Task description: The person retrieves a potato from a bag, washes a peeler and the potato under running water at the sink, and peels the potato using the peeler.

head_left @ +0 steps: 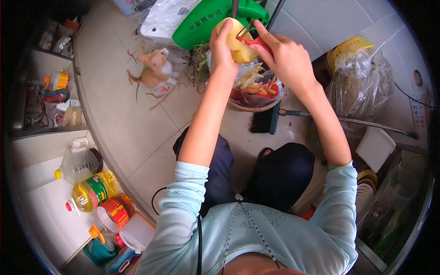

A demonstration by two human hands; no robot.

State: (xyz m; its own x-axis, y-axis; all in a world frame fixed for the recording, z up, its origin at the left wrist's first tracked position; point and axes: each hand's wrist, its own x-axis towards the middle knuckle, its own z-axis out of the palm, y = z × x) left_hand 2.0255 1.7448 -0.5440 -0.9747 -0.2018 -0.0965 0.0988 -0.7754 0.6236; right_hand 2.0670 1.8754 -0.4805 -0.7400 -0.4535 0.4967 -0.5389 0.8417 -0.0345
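Note:
My left hand [222, 52] is closed around a large, pale yellow potato [234, 40], mostly peeled, with some darker skin near its lower end. In my right hand [289, 57] is a red peeler [257, 42], its metal head against or just beside the potato's right side; exact contact is unclear. Both hands are raised over a bin [250, 109] lined with a plastic bag. Yellowish and reddish scraps [261, 87] lie inside it. Behind the potato is a green plastic dustpan [201, 25] with dark lettering.
An orange-and-white cat [158, 68] is on the tiled floor at left, looking up. A broom [268, 120] lies by the bin. Oil bottles [96, 190] stand in the open cupboard at lower left. Bagged goods [362, 82] rest along the right wall.

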